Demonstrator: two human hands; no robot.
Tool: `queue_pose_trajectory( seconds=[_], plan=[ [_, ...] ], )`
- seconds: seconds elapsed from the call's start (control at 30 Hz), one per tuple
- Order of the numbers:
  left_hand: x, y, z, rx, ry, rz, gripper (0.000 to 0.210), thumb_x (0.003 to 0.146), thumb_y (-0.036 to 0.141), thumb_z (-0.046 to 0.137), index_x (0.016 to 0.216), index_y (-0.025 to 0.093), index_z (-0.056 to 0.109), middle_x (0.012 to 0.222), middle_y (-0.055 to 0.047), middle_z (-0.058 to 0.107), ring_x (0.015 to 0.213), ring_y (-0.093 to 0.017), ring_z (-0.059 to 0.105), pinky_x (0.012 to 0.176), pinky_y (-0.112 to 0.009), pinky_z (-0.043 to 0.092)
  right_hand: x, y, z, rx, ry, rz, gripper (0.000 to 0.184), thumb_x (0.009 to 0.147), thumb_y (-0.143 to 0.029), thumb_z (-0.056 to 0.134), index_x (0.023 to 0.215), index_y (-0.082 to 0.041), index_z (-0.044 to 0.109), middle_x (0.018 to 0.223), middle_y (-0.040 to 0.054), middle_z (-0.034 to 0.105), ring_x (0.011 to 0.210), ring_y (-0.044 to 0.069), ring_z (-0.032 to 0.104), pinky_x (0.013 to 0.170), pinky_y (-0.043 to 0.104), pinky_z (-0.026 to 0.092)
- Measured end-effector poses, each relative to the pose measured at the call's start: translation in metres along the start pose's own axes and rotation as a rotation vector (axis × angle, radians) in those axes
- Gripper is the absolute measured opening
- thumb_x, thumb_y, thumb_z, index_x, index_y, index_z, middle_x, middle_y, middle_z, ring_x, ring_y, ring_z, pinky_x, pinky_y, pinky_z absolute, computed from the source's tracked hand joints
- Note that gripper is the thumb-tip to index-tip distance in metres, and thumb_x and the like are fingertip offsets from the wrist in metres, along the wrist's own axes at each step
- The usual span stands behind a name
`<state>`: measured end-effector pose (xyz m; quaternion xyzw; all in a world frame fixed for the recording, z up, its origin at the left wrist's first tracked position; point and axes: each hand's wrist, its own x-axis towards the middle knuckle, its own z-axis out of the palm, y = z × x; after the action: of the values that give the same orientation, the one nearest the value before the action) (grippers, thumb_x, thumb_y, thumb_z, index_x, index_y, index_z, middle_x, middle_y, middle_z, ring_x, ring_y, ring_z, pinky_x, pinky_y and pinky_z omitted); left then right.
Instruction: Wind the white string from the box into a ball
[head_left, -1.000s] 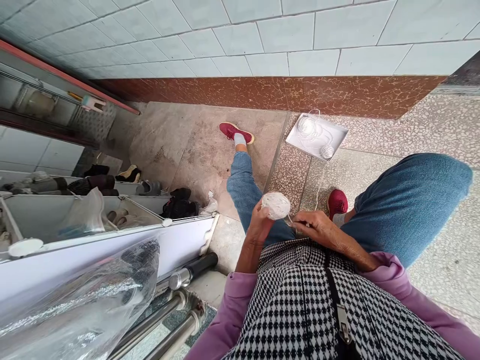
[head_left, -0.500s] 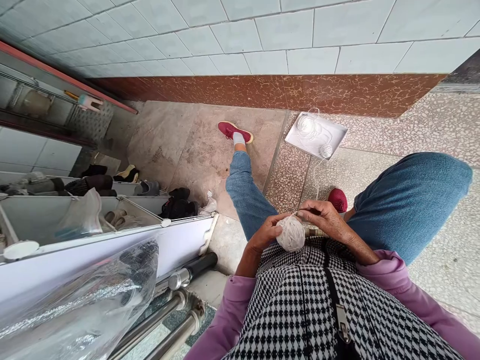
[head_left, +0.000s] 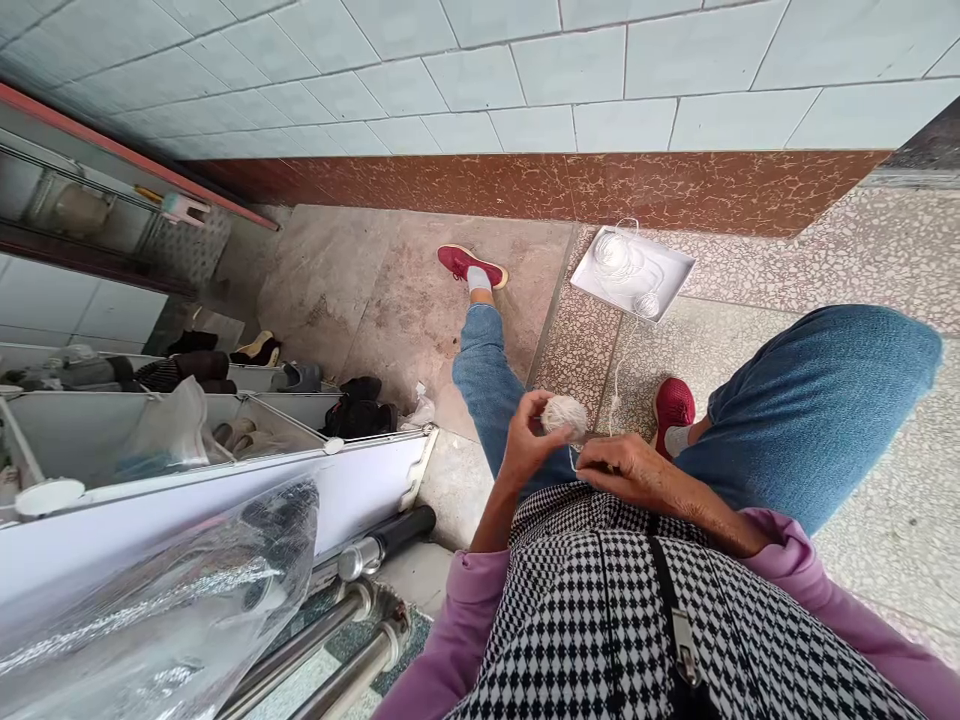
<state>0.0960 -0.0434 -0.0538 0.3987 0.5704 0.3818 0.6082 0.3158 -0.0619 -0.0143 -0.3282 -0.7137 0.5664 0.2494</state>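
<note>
A ball of white yarn (head_left: 564, 417) is gripped in my left hand (head_left: 529, 440), fingers and thumb around its left side. Just to the right and a little lower, my right hand (head_left: 630, 468) pinches the yarn strand (head_left: 615, 390) between thumb and fingers. A short length of strand loops between my right fingertips and the ball. From my right hand the strand runs up across the floor to a shallow white box lid (head_left: 671, 262). Inside the lid lie a loose coil of white yarn (head_left: 613, 256) and a smaller bundle (head_left: 646, 304).
My legs in jeans (head_left: 810, 400) spread to both sides, with red shoes (head_left: 673, 402) on the floor. At left stands a white shoe rack (head_left: 360, 480) holding several shoes and plastic bags. Metal tubes (head_left: 330, 640) lie below it. A tiled wall (head_left: 457, 80) rises ahead.
My left hand has moved up and left with the ball, which has turned. My right hand has shifted down, away from the ball, with the strand between its fingers. The right shoe shows more.
</note>
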Motion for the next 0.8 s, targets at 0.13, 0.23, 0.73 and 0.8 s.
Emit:
queue_pose_trajectory(
  seconds=[0.13, 0.23, 0.73, 0.8],
  plan=[
    [-0.012, -0.004, 0.003, -0.037, -0.261, -0.125, 0.063, 0.066, 0.048, 0.096, 0.116, 0.018, 0.074, 0.106, -0.007, 0.076, 0.097, -0.023, 0.069, 0.091, -0.034, 0.053, 0.001, 0.007, -0.013, 0.065, 0.208, 0.059, 0.035, 0.109, -0.045, 0.059, 0.087, -0.021, 0.072, 0.082, 0.0048, 0.072, 0.074, 0.019, 0.064, 0.071, 0.033, 0.048],
    [-0.021, -0.003, 0.002, -0.169, -0.365, -0.222, 0.070, 0.066, 0.064, 0.093, 0.116, 0.016, 0.078, 0.102, -0.008, 0.077, 0.090, -0.023, 0.069, 0.086, -0.034, 0.053, 0.002, 0.020, -0.020, 0.120, 0.315, 0.126, 0.038, 0.107, -0.051, 0.061, 0.085, -0.021, 0.071, 0.081, 0.0055, 0.072, 0.073, 0.020, 0.063, 0.069, 0.033, 0.048],
    [0.000, 0.002, -0.001, -0.231, 0.063, -0.063, 0.074, 0.060, 0.048, 0.099, 0.122, 0.019, 0.071, 0.114, -0.007, 0.075, 0.102, -0.024, 0.071, 0.094, -0.035, 0.059, 0.002, 0.010, 0.001, -0.183, 0.045, 0.117, 0.026, 0.110, -0.025, 0.055, 0.089, -0.019, 0.069, 0.085, 0.0037, 0.072, 0.075, 0.017, 0.063, 0.073, 0.029, 0.045],
    [-0.002, -0.002, 0.005, -0.038, 0.052, -0.018, 0.066, 0.065, 0.042, 0.096, 0.121, 0.019, 0.072, 0.113, -0.007, 0.074, 0.101, -0.022, 0.070, 0.092, -0.034, 0.057, 0.001, 0.005, 0.001, -0.246, -0.017, 0.109, 0.024, 0.109, -0.023, 0.056, 0.089, -0.019, 0.071, 0.085, 0.0043, 0.074, 0.076, 0.018, 0.065, 0.073, 0.030, 0.045]
  ],
)
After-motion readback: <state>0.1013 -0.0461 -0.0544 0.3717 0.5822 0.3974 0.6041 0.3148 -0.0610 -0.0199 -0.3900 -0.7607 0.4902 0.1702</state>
